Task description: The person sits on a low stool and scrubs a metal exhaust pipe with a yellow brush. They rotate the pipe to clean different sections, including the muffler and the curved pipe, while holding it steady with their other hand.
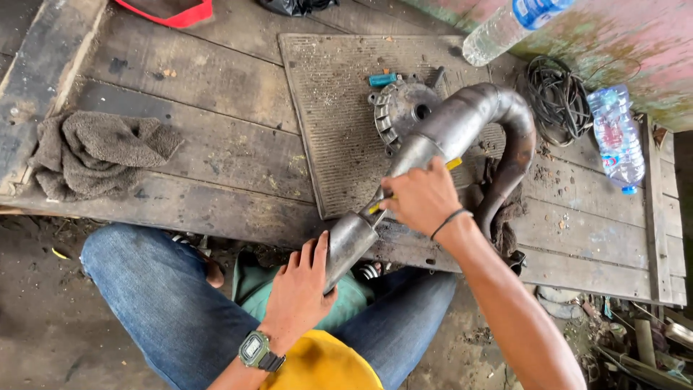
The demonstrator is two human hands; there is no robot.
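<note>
While a person in blue jeans sits at the edge of a worn plank platform [216, 152], both hands work on a curved grey metal exhaust pipe [462, 123] that reaches from the lap up onto a ribbed rubber mat [332, 108]. Left hand [302, 285], with a square digital watch [254, 349] on the wrist, is wrapped around the pipe's narrow lower end, fingers closed against the metal. Right hand [422, 198], a black band on its wrist, is clenched on a yellow-handled tool [453, 165] pressed against the pipe's middle; the tool's tip cannot be made out. Behind the pipe's bend lies a round finned metal part [401, 108], with a small teal tool [382, 79] just beside it. Two clear plastic water bottles [617, 137] rest at the right, near a coil of black cable [556, 97]. A crumpled grey rag [94, 152] lies well apart at the left.
</note>
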